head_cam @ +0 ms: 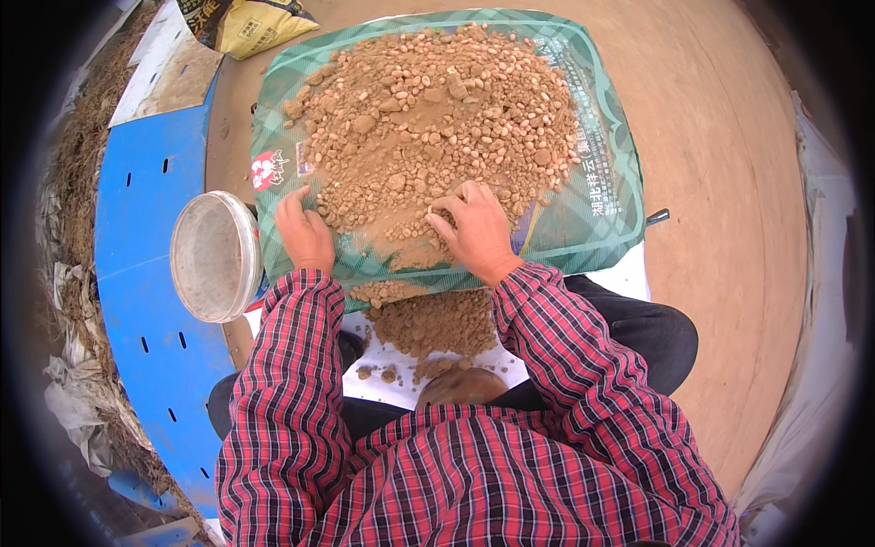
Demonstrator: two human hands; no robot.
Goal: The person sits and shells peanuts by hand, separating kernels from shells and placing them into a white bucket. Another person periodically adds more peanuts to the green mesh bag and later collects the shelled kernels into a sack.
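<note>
A broad heap of pinkish shelled peanuts mixed with dry soil clods [437, 130] lies on a low table covered in green plaid cloth [581, 239]. My left hand [305, 232] is at the heap's near left edge, thumb apart from the fingers, with nothing seen in it. At the near middle of the heap my right hand [475, 225] touches the soil, its fingers bent and the thumb close to the index finger. Whether something small sits between those fingertips cannot be made out. Loose soil [403, 246] spreads between my hands towards the table's near edge.
A whitish plastic bucket [213, 256] stands left of the table. Between my legs, crumbled soil [437, 325] is piled on a white sheet [509, 369]. Blue perforated panels [150, 219] run along the left. A yellow and black printed sack [253, 27] lies at the far left.
</note>
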